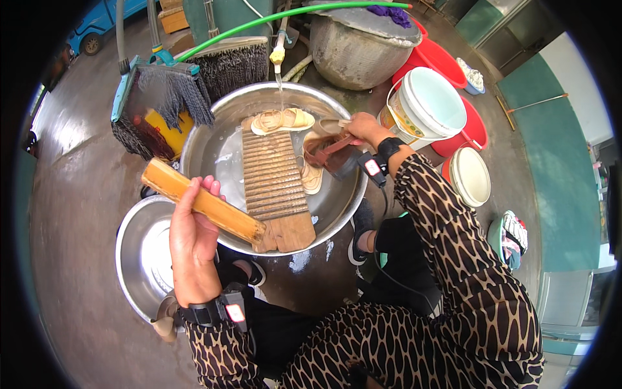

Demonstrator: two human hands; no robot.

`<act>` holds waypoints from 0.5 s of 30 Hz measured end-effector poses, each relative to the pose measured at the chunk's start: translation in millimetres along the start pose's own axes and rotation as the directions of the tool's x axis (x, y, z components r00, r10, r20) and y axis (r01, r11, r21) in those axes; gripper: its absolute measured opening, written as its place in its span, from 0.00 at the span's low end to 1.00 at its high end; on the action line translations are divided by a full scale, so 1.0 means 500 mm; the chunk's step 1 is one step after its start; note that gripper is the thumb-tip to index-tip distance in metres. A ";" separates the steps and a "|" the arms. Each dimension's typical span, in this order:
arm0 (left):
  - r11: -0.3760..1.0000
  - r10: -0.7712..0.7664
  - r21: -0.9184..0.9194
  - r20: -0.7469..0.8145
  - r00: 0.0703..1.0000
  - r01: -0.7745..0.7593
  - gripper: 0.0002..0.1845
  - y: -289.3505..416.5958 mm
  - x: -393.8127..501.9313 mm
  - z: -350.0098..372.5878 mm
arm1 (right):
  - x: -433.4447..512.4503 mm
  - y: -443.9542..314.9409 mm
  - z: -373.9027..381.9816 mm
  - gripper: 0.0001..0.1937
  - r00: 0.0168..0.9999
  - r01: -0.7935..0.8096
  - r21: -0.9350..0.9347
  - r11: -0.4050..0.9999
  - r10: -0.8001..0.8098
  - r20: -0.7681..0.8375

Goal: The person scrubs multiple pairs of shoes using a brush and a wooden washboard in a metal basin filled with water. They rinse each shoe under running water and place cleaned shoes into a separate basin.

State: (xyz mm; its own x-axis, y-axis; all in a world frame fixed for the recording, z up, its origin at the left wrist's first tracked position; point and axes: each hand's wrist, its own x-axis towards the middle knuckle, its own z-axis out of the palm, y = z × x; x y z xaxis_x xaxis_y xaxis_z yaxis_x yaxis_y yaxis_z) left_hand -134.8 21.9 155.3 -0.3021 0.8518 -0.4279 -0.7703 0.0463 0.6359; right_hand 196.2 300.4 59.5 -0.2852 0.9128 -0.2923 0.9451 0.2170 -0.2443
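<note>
My left hand holds a flat wooden or bamboo block over the near left rim of a large metal basin. My right hand grips the strap of a brownish-red sandal, which looks blurred, above the basin's right side. A wooden washboard leans in the basin, its ridges between the two hands. A beige sandal lies across its far end, under water running from a tap. Another beige sandal rests to the right of the board, partly hidden by the held one.
Left of the basin stands a smaller metal basin with a shoe at its near edge. Mops and a push broom stand behind. A white bucket, red tubs and a large covered pot crowd the right; a green hose crosses above.
</note>
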 end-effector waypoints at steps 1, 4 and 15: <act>1.000 0.000 -0.011 0.001 1.000 0.000 0.11 0.003 -0.002 0.006 | 0.008 0.003 0.023 0.13 0.995 -0.097 0.140 0.985 0.101 -0.019; 1.000 0.023 -0.009 -0.014 1.000 -0.023 0.13 0.011 -0.005 0.026 | -0.004 0.012 0.095 0.21 0.959 -0.248 0.722 0.646 0.269 0.090; 0.990 -0.028 0.140 -0.048 0.998 0.034 0.14 -0.043 0.041 0.034 | -0.164 -0.133 0.182 0.20 0.949 -0.182 0.888 0.421 -0.162 0.271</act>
State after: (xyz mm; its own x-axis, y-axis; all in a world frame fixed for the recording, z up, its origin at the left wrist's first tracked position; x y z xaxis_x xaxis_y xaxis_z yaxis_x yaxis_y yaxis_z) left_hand -115.0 47.1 143.7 -0.3072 0.8241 -0.4759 -0.6942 0.1479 0.7044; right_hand 142.3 179.6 15.5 -0.4669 0.7372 -0.4884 0.3083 -0.3819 -0.8713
